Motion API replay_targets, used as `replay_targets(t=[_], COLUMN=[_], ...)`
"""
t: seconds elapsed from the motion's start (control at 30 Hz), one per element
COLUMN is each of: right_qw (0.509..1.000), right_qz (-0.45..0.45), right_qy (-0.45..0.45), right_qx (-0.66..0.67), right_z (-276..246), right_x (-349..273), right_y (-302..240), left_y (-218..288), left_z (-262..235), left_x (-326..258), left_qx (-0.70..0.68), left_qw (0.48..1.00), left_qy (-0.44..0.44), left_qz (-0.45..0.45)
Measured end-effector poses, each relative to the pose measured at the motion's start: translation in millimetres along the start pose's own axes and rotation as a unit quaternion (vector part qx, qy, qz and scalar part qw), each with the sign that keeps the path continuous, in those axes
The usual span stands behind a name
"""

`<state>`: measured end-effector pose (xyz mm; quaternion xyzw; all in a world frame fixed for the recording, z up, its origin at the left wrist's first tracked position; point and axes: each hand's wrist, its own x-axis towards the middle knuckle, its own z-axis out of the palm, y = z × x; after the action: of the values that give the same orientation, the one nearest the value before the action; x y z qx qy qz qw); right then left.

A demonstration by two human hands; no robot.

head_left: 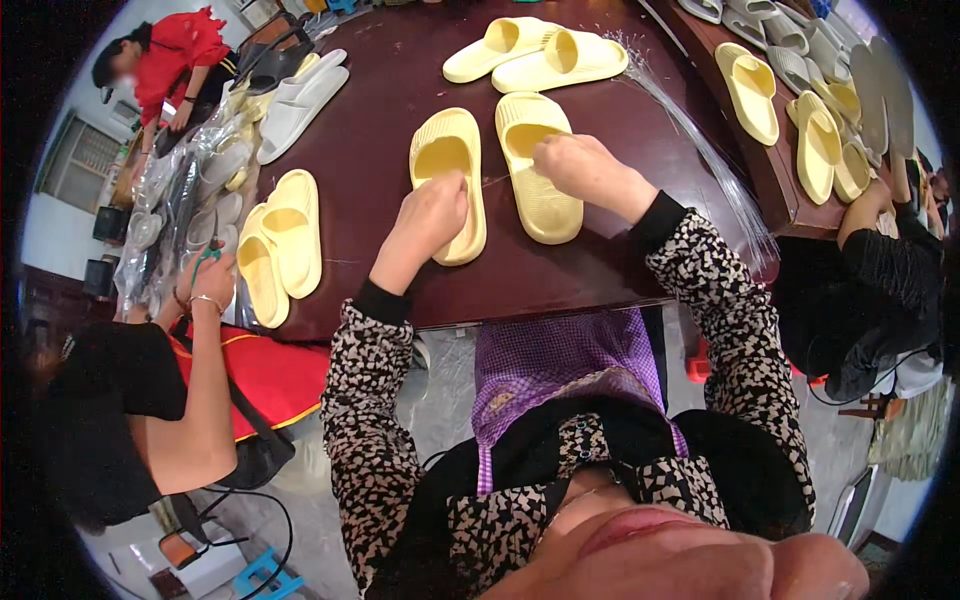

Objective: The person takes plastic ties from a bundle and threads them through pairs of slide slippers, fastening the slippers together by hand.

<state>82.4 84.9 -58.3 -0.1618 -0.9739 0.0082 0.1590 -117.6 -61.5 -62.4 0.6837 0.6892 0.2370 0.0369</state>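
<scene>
Two pale yellow slippers lie side by side before me on the dark red table, toes away from me. Over the opening of the left slipper (455,140) is my left hand (432,218), its fingers closed in a pinch. My right hand (592,172), also pinched, is over the right slipper (545,210), by its strap. A faint thin clear strand (491,183) runs between the two hands; its ends are hidden in the fingers. A bundle of similar clear strands (700,135) lies to the right on the table (365,150).
Another yellow pair (560,60) lies beyond, and one more pair (293,232) at the left. Grey slippers (303,105) and plastic-wrapped ones (165,200) line the left edge. Co-workers sit at left and right; more slippers (748,92) rest on the right-hand table.
</scene>
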Motion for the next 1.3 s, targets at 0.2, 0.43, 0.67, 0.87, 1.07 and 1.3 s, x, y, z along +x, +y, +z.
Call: replay_targets(t=[0.2,0.43,0.67,0.87,1.07,1.3], right_qw=[0.998,0.925,0.799,0.849,0.912,0.926], right_qz=[0.021,0.118,0.352,0.448,0.382,0.358], right_qy=[-0.044,0.012,0.075,-0.054,-0.007,0.036], right_qx=[0.049,0.362,0.482,0.277,0.145,0.117], right_z=[0,-17,-2,34,58,49], right_x=[1,-3,13,67,82,75], right_y=[9,37,85,84,103,94], left_y=[-16,-30,-13,-28,-24,-20], left_z=[17,24,28,49,52,50], left_x=[12,23,33,21,22,25], left_qx=[0.020,-0.004,-0.198,-0.198,-0.202,-0.180], left_qw=[0.997,0.995,0.977,0.978,0.975,0.977], left_qy=[0.062,0.097,0.052,0.056,0.093,0.110], left_qz=[0.032,0.030,-0.063,-0.043,-0.007,0.015])
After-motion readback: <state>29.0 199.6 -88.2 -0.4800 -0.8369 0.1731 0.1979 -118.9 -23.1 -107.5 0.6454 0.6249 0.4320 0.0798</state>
